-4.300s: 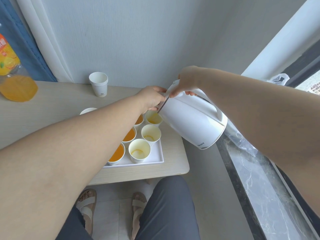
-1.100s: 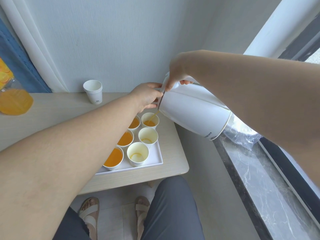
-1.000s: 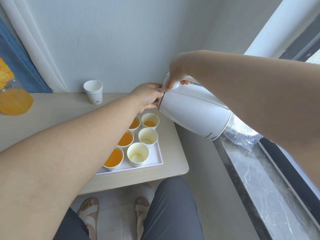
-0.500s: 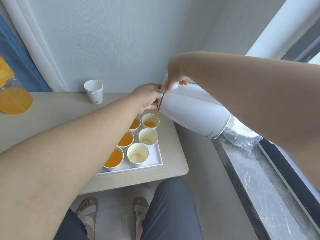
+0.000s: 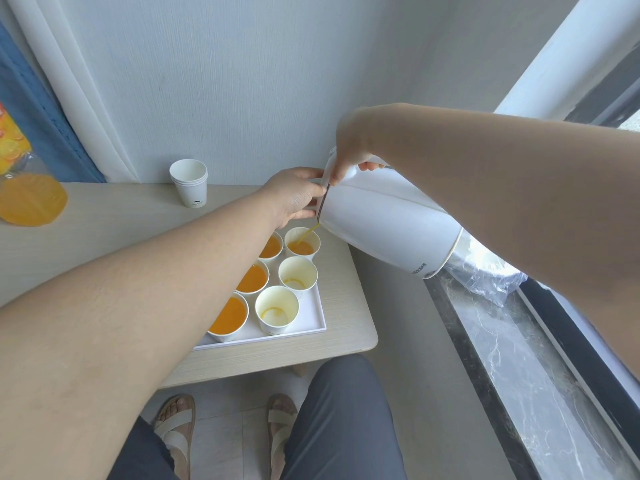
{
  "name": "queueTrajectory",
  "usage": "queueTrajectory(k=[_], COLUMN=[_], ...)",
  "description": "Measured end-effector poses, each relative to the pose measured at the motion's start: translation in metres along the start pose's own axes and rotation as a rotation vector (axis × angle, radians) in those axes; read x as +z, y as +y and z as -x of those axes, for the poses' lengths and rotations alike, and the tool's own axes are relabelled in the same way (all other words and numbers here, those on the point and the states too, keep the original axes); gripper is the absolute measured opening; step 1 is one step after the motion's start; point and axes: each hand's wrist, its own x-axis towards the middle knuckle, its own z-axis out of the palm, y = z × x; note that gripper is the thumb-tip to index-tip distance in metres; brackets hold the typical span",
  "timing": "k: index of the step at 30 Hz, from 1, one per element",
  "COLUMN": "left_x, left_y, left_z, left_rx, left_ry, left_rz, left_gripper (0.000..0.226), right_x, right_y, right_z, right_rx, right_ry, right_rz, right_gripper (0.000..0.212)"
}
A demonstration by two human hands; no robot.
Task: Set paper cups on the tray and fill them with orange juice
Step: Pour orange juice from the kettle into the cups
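Observation:
A white jug point(image 5: 384, 223) is tipped on its side over the white tray point(image 5: 311, 332). My right hand point(image 5: 351, 148) grips its handle from above. My left hand point(image 5: 294, 197) holds the jug's lid end at the mouth. A thin stream of orange juice runs from the spout into the far right paper cup point(image 5: 302, 242), which is partly filled. Three cups in the left column point(image 5: 228, 318) hold juice. The two nearer cups in the right column point(image 5: 277, 311) hold only traces of juice.
A stack of spare paper cups point(image 5: 189, 181) stands at the back of the wooden table point(image 5: 104, 230). An orange juice bottle point(image 5: 24, 181) lies at the far left. A marble windowsill point(image 5: 512, 358) with a plastic bag point(image 5: 485, 271) runs along the right. My knees and sandalled feet are below.
The juice level in the far right cup has risen a little while the stream keeps running. Both hands and the jug stay nearly in place.

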Motion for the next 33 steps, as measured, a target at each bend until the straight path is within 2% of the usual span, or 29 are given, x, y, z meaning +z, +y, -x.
queueTrajectory(k=[33], left_x=[-0.006], left_y=[0.002], left_z=[0.007], left_rx=[0.014], left_ry=[0.022], left_rz=[0.053], left_gripper=[0.035], right_x=[-0.010], right_y=[-0.010], right_z=[0.006], right_rx=[-0.006], right_ry=[0.053], right_rz=[0.073], right_gripper=[0.046])
